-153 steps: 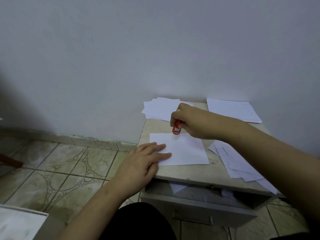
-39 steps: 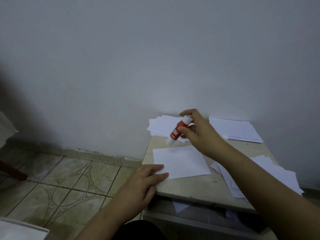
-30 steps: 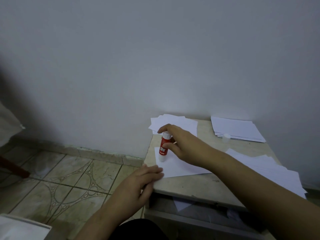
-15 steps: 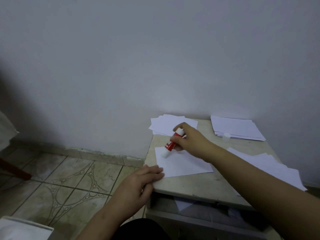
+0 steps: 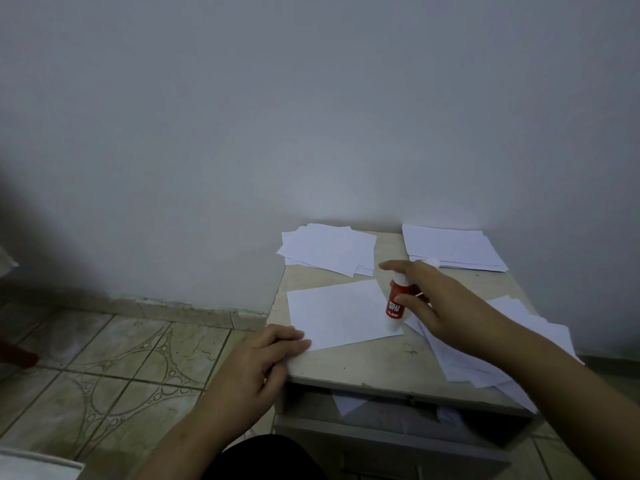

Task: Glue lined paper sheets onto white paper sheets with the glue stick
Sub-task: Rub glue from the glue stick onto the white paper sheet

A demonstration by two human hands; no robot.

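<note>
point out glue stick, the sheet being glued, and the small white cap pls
glue stick (image 5: 394,305): head view, on its red label, midway down the tube.
sheet (image 5: 337,313): head view, on its bare middle, left of the glue stick.
cap (image 5: 432,261): head view, on its top, by the back right stack's front edge.

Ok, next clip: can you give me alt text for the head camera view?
A person's right hand holds a red and white glue stick upright at the right edge of a white paper sheet on a small table, while the left hand presses flat on the sheet's near left corner. More paper piles lie at the table's back and right side.
</note>
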